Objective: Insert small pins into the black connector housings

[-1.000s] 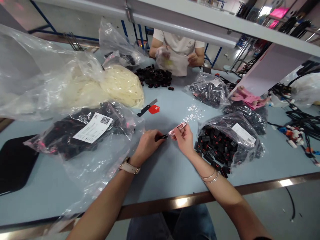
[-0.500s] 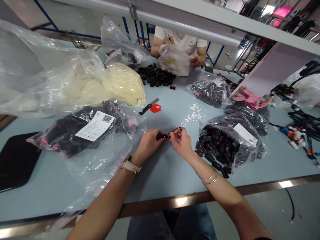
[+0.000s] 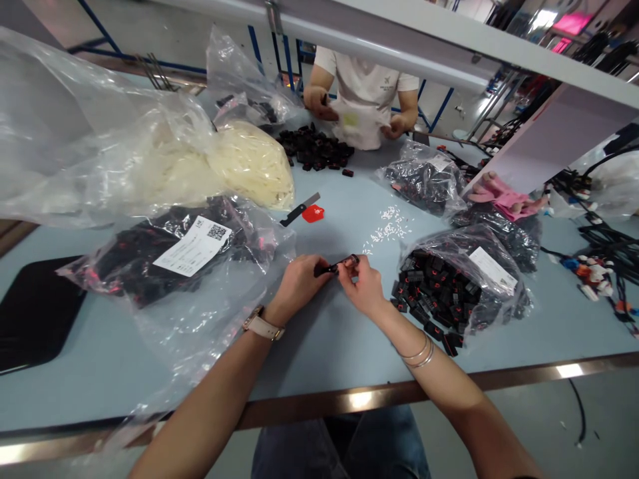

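Near edge: the person's two forearms reach over the metal-trimmed table (image 3: 319,346), a watch (image 3: 262,326) on the left wrist and bangles (image 3: 419,352) on the right. Centre: the left hand (image 3: 299,283) and right hand (image 3: 364,286) meet just above the table, fingertips facing. Both are curled into a pinch on one small black part (image 3: 335,267); the left grips its left end, the right its right end. The part's long axis runs left to right, tilted slightly up toward the far right. What it is cannot be told at this size. Just right of the right hand: an open bag (image 3: 459,286) of black connectors. Left of the left hand: a labelled bag (image 3: 190,246) of dark parts. Farther: white bits (image 3: 387,226) scattered on the table, a red tab (image 3: 313,213) with a dark blade (image 3: 299,209) beside it, and a bag of cream ties (image 3: 249,166). Far side: a loose black pile (image 3: 317,148) and another person's hands on a pale bag (image 3: 357,123).
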A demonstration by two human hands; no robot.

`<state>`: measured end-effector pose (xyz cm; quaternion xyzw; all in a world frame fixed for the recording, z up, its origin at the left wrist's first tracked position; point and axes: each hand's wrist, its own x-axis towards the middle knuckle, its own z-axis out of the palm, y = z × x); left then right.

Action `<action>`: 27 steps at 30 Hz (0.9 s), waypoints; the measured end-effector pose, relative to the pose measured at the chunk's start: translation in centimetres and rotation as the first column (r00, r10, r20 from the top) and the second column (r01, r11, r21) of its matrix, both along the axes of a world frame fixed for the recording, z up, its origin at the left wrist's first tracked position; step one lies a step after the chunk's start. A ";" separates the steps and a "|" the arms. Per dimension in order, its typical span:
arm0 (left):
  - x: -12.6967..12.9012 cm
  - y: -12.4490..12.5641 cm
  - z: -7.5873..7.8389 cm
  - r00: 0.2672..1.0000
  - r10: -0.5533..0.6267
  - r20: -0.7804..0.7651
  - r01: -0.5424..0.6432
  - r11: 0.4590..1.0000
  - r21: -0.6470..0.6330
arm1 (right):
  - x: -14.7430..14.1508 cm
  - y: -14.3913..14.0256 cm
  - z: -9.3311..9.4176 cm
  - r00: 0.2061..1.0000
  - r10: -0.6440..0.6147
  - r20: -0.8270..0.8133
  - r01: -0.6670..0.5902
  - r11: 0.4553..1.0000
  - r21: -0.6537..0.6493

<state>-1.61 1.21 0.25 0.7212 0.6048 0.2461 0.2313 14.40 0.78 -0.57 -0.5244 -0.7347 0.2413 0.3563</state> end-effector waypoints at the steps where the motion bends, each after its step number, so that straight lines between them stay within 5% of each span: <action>1: 0.0 0.0 -0.1 1.000 0.002 0.002 -0.002 1.000 0.002 | 0.0 0.0 0.0 1.000 0.000 0.024 -0.001 1.000 0.003; 18: -0.1 -0.1 0.0 1.000 0.003 -0.001 -0.003 1.000 0.008 | -0.6 0.1 0.7 0.964 0.046 0.263 -0.066 0.995 0.068; 27: 0.1 -0.1 0.1 1.000 0.010 0.015 -0.010 1.000 -0.002 | -0.9 0.0 -1.6 0.997 -0.082 -0.010 0.083 0.985 0.149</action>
